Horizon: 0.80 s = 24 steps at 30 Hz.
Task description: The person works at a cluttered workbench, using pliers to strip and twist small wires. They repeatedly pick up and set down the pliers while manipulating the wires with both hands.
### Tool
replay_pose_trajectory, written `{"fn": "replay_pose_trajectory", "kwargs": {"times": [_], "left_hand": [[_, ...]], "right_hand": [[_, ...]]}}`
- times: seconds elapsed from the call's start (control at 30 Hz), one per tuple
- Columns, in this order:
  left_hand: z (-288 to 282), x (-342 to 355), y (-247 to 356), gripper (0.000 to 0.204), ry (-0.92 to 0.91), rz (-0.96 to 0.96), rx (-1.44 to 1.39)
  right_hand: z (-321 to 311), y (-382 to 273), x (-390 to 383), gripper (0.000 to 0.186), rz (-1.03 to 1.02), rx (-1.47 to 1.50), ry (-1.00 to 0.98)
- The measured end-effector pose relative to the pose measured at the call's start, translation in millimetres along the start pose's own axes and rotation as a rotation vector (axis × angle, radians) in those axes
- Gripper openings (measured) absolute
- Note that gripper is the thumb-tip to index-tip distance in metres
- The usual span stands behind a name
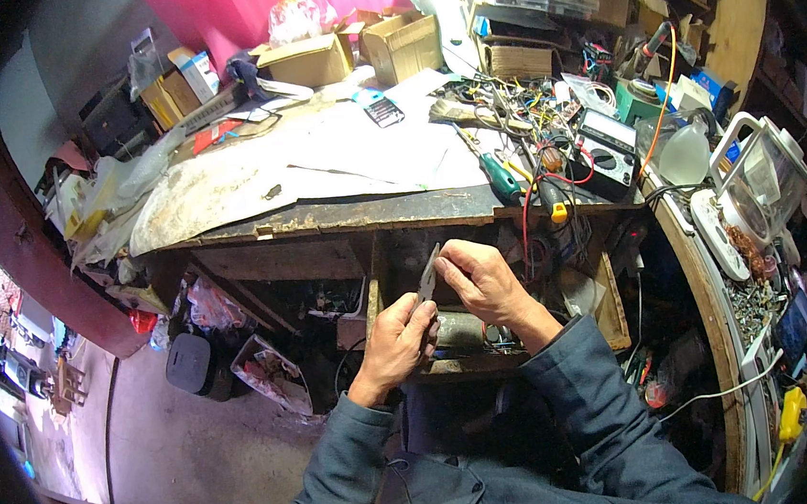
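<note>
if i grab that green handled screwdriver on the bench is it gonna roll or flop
The green-handled screwdriver looks rigid, so probably no flop. Its rounded handle could roll if nudged, though the tangled wires beside it would likely stop it. It seems light enough for one hand.

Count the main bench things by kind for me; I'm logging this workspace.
Pliers, held in both hands: 1
Screwdrivers, green-handled: 1
Meters: 1
Open cardboard boxes at the back: 2
Clear jugs: 1
Total: 6
</note>
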State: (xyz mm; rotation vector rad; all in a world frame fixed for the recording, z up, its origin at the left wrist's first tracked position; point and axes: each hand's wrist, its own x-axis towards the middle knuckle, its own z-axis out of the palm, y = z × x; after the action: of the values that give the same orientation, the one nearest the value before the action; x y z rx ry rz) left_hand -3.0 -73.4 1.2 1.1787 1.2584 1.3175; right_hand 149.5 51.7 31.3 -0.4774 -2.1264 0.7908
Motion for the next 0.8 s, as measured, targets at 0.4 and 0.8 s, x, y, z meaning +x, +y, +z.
{"fn": "replay_pose_trajectory", "kwargs": {"times": [0.4,0.8], "left_hand": [[-14.9,-4.2,4.3,0.021,-0.158,-0.147,-0.352],[-13.7,-6.1,5.8,0.022,-0.158,-0.084,-0.319]], "right_hand": [[-0.6,3.0,-1.3,0.018,0.173,0.395,-0.140],[3.7,7.5,-3.3,0.015,0.170,0.458,-0.120]]}}
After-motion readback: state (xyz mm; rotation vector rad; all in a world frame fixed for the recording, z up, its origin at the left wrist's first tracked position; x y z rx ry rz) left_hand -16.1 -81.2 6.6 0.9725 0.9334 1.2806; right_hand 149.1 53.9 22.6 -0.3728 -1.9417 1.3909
